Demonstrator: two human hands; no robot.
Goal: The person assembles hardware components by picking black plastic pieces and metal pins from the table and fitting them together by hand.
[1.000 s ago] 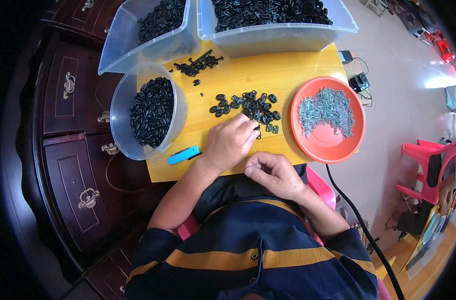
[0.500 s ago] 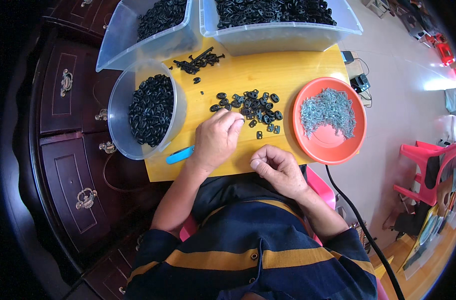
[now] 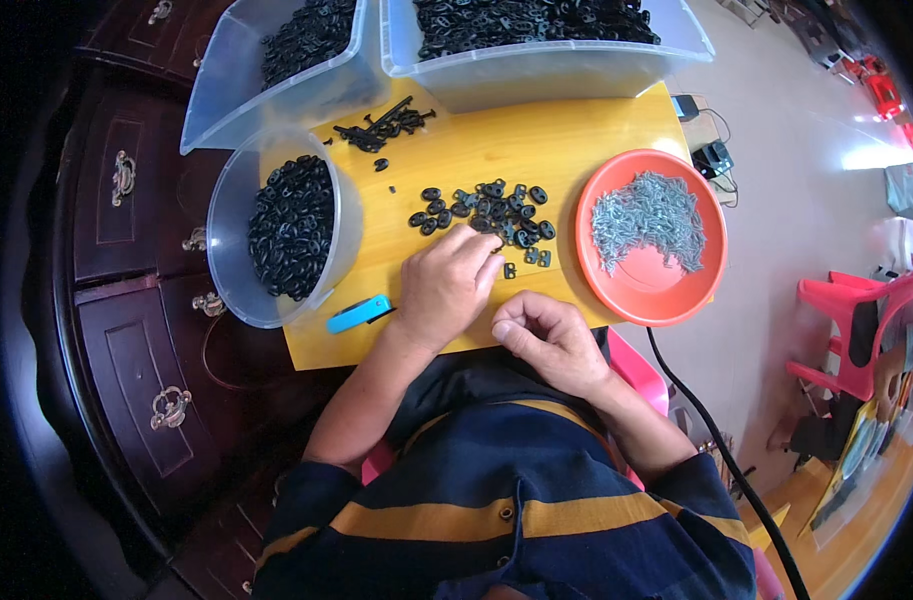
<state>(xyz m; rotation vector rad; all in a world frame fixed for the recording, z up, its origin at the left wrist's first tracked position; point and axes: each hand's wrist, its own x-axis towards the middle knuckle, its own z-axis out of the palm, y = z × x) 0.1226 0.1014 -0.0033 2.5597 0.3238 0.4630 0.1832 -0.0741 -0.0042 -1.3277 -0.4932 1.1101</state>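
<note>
Several small black two-holed oval plastic pieces (image 3: 506, 207) lie loose in the middle of the yellow table (image 3: 376, 265). At the near side of this pile, my left hand (image 3: 446, 285) has its thumb and forefinger close together, the fingertips beside the nearest pieces. Whatever those fingertips pinch is too small to make out. My right hand (image 3: 556, 345) rests by the table's front edge, its fingers curled and the thumb against the forefinger; the inside of the grip is hidden. A bright blue object (image 3: 359, 314), perhaps a tool handle, lies beside my left wrist.
A round clear tub (image 3: 346, 215) of black pieces stands at left. An orange bowl (image 3: 648, 295) holds silver screws at right. Two translucent bins (image 3: 536, 80) (image 3: 226, 110) of black parts line the back, with black sprue scraps (image 3: 386, 127) before them. A black cable (image 3: 716, 435) runs down at right.
My left hand has moved a little right and nearer the table's front, its fingers now lower by the pile. My right hand keeps its curl. The whole view has shifted slightly.
</note>
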